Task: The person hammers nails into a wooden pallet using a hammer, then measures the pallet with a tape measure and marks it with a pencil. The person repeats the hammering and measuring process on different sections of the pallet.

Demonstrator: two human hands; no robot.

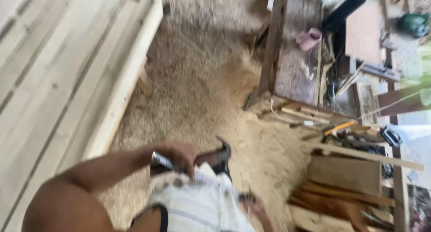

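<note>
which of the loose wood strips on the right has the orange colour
The short orange strip lying tilted on the scrap wood pile, right of the sawdust. The long pale strip below it and the other pieces are bare, pale or brown wood.

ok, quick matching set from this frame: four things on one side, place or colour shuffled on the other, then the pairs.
Things:
1. hammer
2. pale plank frame
3. pink slipper
4. sawdust

Place or colour:
A. top right of centre, on dark boards
B. spread over the floor in the middle
C. fills the left side
D. gripped in the left hand, low in the picture

Pairs: 1-D, 2-C, 3-A, 4-B
</note>
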